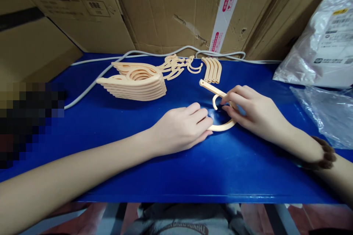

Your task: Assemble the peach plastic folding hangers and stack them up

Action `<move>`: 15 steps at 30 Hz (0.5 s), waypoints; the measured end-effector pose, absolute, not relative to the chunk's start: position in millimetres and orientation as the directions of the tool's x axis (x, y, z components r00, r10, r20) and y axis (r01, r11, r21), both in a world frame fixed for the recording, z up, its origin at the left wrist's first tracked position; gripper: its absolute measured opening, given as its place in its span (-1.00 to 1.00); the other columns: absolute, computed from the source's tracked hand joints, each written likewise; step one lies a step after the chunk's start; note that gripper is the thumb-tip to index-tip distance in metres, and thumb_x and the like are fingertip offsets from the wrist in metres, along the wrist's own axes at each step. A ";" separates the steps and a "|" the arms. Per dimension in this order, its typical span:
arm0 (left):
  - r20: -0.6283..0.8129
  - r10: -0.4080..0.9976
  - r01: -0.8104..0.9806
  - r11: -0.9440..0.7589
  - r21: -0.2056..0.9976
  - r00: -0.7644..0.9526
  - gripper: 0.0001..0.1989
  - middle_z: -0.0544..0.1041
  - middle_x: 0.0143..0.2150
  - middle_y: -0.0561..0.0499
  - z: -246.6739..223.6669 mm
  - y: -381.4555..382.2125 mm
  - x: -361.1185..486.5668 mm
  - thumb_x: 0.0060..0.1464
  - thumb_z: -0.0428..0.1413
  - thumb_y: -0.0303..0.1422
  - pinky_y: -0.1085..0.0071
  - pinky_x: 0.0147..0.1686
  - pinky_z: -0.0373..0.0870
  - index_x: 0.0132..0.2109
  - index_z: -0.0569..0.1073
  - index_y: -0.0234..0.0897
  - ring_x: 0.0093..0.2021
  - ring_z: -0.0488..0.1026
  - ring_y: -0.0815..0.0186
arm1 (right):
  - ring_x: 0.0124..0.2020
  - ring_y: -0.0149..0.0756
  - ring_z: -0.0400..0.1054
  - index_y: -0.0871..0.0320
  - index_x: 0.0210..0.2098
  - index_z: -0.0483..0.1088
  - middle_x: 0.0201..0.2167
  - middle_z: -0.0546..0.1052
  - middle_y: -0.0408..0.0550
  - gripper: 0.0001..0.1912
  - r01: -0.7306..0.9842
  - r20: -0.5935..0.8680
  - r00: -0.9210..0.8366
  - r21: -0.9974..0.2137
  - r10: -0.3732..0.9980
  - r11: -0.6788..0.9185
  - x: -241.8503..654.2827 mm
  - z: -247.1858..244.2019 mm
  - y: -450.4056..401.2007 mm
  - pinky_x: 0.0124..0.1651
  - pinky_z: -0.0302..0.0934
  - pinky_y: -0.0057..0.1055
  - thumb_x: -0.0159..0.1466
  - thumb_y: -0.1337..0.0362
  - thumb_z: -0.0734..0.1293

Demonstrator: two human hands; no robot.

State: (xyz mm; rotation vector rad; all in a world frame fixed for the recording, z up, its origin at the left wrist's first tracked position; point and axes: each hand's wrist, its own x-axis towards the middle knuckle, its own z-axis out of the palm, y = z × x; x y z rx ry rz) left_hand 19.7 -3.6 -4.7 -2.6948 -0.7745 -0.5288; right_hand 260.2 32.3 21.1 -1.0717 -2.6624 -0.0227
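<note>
Over the blue table, both hands are on a cream plastic clothes hanger [223, 127] with a curved lower bar. My left hand [186, 128] is closed around the left end of that curve, its fingertips partly hidden. My right hand [252, 112] pinches the hanger's upper part, where a straight arm [211, 88] sticks out to the upper left. A small hook [214, 102] shows between the hands, just left of my right fingertips. How these pieces join is covered by the right fingers.
Behind my left hand stands a stack of cream hanger pieces [135, 90]. Loose hooks [175, 67] and several short curved arms [211, 69] lie farther back. A white cable [91, 87] runs along the cardboard boxes [171, 11]. Plastic bags [317, 51] lie at right.
</note>
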 end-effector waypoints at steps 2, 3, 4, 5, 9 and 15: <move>0.407 0.483 0.579 -0.801 -0.151 0.775 -0.76 0.49 -0.24 -0.04 -5.6 -2.2 19.7 0.34 -0.07 -0.29 0.34 -0.29 0.31 -0.22 0.43 -0.30 -0.18 0.40 0.21 | -0.14 -0.15 0.33 0.13 -0.12 0.38 -0.14 0.44 0.04 -0.82 0.683 0.245 -0.697 -0.061 0.674 0.728 262.2 18.6 35.8 -0.17 0.25 -0.28 0.35 0.34 0.18; 0.402 0.502 0.594 -0.792 -0.143 0.766 -0.76 0.49 -0.22 -0.05 -6.2 -1.6 19.8 0.34 -0.07 -0.30 0.33 -0.26 0.33 -0.20 0.44 -0.30 -0.16 0.41 0.19 | -0.13 -0.14 0.33 0.13 -0.12 0.39 -0.13 0.44 0.04 -0.81 0.683 0.243 -0.699 -0.054 0.673 0.728 262.9 17.5 37.2 -0.16 0.26 -0.27 0.35 0.34 0.18; 0.394 0.520 0.608 -0.782 -0.136 0.758 -0.76 0.49 -0.20 -0.06 -7.0 -1.2 20.2 0.34 -0.07 -0.31 0.30 -0.21 0.36 -0.19 0.44 -0.31 -0.14 0.42 0.18 | -0.13 -0.14 0.33 0.13 -0.11 0.40 -0.12 0.44 0.04 -0.80 0.684 0.242 -0.699 -0.049 0.673 0.728 263.5 16.7 38.5 -0.15 0.26 -0.26 0.35 0.35 0.18; 0.388 0.537 0.621 -0.773 -0.131 0.749 -0.76 0.50 -0.18 -0.07 -7.8 -0.8 20.8 0.34 -0.07 -0.33 0.27 -0.16 0.37 -0.18 0.45 -0.31 -0.12 0.43 0.16 | -0.12 -0.14 0.33 0.13 -0.11 0.41 -0.12 0.44 0.05 -0.80 0.684 0.241 -0.699 -0.047 0.673 0.728 263.8 16.2 39.6 -0.14 0.26 -0.26 0.35 0.36 0.18; 0.375 0.584 0.662 -0.741 -0.116 0.720 -0.74 0.52 -0.07 -0.14 -9.5 -1.2 25.0 0.33 -0.09 -0.40 0.09 0.20 0.24 -0.10 0.49 -0.36 0.07 0.42 0.11 | -0.13 -0.13 0.33 0.13 -0.11 0.43 -0.11 0.44 0.07 -0.77 0.680 0.235 -0.704 -0.049 0.670 0.731 264.3 16.9 42.2 -0.12 0.28 -0.23 0.35 0.36 0.17; 0.333 0.664 0.730 -0.670 -0.131 0.670 -0.52 0.32 0.26 -0.39 -5.7 9.0 29.6 0.21 -0.04 -0.43 -0.09 0.30 0.09 0.24 0.32 -0.57 0.31 0.21 -0.12 | -0.16 -0.13 0.36 0.16 -0.11 0.46 -0.11 0.44 0.10 -0.74 0.719 0.215 -0.669 -0.055 0.712 0.692 269.6 19.6 47.0 -0.13 0.30 -0.21 0.36 0.33 0.16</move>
